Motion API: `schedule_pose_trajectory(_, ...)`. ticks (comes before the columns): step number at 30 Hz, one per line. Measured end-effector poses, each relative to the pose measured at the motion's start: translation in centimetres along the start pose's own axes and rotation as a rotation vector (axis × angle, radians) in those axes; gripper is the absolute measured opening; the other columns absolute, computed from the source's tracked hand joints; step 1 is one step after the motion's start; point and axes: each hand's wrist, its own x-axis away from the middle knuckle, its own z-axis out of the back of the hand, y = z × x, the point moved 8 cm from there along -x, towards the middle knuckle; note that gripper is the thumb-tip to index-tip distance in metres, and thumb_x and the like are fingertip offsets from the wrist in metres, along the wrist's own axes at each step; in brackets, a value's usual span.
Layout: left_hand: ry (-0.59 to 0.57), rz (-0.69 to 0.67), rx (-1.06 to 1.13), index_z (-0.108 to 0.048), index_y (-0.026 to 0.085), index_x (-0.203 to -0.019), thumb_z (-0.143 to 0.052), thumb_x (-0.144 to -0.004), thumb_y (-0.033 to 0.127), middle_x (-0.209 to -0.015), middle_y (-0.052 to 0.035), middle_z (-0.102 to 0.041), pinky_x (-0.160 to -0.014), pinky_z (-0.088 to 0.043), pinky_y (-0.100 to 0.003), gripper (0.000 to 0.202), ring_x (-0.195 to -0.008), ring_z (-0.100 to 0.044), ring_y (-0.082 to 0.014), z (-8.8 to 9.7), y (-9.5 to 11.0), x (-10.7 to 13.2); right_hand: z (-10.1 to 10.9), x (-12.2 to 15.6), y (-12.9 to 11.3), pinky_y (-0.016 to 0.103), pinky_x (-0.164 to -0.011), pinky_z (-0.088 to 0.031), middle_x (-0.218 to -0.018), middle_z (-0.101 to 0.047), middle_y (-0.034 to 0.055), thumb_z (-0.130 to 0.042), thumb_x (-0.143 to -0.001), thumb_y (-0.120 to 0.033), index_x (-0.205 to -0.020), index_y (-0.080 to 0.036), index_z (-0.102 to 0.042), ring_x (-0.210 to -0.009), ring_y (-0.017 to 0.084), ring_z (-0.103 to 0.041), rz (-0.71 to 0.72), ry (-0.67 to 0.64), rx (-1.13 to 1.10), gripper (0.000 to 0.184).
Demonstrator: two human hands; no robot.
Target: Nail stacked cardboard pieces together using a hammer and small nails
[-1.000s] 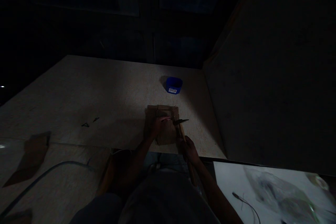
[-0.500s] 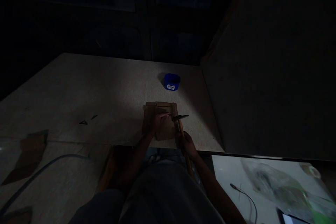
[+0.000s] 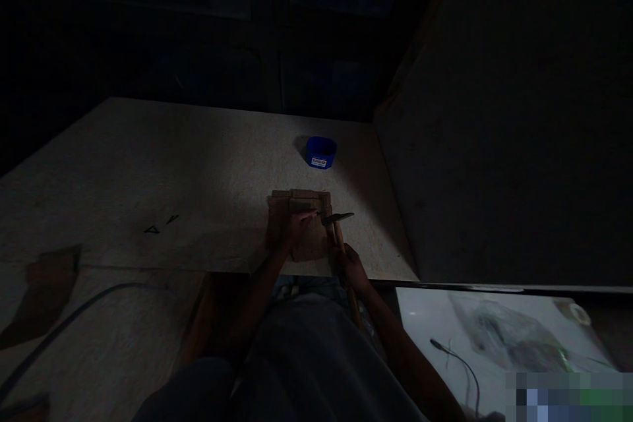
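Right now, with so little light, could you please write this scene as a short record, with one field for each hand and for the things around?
Left hand: on the brown piece, fingers pointing right; too dark to tell if they pinch something
Right hand: closed around the wooden handle of the hammer
Hammer head: by the brown piece's right edge; contact unclear
Beyond the brown piece: blue container, white label facing the person
Left on the table: two small dark pieces
Light: dim
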Motion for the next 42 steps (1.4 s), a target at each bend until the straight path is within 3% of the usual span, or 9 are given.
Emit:
schedule_pose_trajectory(7, 0.007, -0.009, -0.024, -0.078, 0.023, -0.109, -0.062, -0.089, 0.03, -0.113, -0.0038, -0.076, -0.108, -0.05, -0.045, 0.026, -0.111, -0.071, -0.0253, -0.2, -0.4, 0.3, 0.3, -0.2, 0.7, 0.018, -0.031, -0.026, -0.054, -0.047, -0.0093, -0.063, -0.079, -0.064, -0.088, -0.022, -0.05, -0.037, 0.006, -0.037, 0.015, 0.016, 0.0, 0.044)
schedule_pose_trajectory(20, 0.037, 0.064, 0.016, -0.079, 0.023, -0.105, -0.063, -0.088, 0.028, -0.111, -0.0038, -0.077, -0.103, -0.054, -0.042, 0.023, -0.109, -0.071, -0.0246, 0.0, -0.6, 0.2, 0.2, 0.4, 0.5, 0.017, -0.03, -0.024, -0.055, -0.043, -0.0096, -0.064, -0.077, -0.065, -0.087, -0.022, -0.051, -0.038, 0.007, -0.035, 0.006, 0.019, -0.07, 0.047)
schedule_pose_trajectory(26, 0.04, 0.047, -0.005, -0.077, 0.022, -0.112, -0.064, -0.089, 0.028, -0.116, -0.0048, -0.076, -0.1, -0.055, -0.038, 0.027, -0.11, -0.071, -0.024, 0.1, -1.0, 0.0, 0.5, 0.7, -0.2, 0.018, -0.032, -0.023, -0.052, -0.037, -0.0117, -0.061, -0.08, -0.065, -0.083, -0.024, -0.045, -0.036, 0.006, -0.03, 0.01, 0.034, -0.068, 0.044)
schedule_pose_trajectory(36, 0.005, -0.01, -0.125, -0.077, 0.023, -0.109, -0.062, -0.092, 0.027, -0.113, -0.0025, -0.077, -0.102, -0.055, -0.037, 0.024, -0.109, -0.072, -0.0217, -0.2, -1.1, 0.1, -0.6, 0.1, -2.1, 0.023, -0.048, -0.034, -0.064, -0.049, -0.0041, -0.056, -0.085, -0.061, -0.086, -0.02, -0.058, -0.055, 0.012, -0.042, 0.12, 0.025, 0.238, 0.041)
schedule_pose_trajectory(42, -0.003, -0.045, -0.105, -0.067, 0.023, -0.127, -0.062, -0.092, 0.023, -0.123, -0.0041, -0.074, -0.102, -0.054, -0.033, 0.035, -0.113, -0.07, -0.0183, -0.3, -0.4, 0.2, -0.6, 0.3, -1.6, 0.023, -0.045, -0.032, -0.061, -0.044, -0.0059, -0.054, -0.084, -0.064, -0.085, -0.021, -0.055, -0.05, 0.011, -0.039, 0.093, 0.065, 0.237, 0.043)
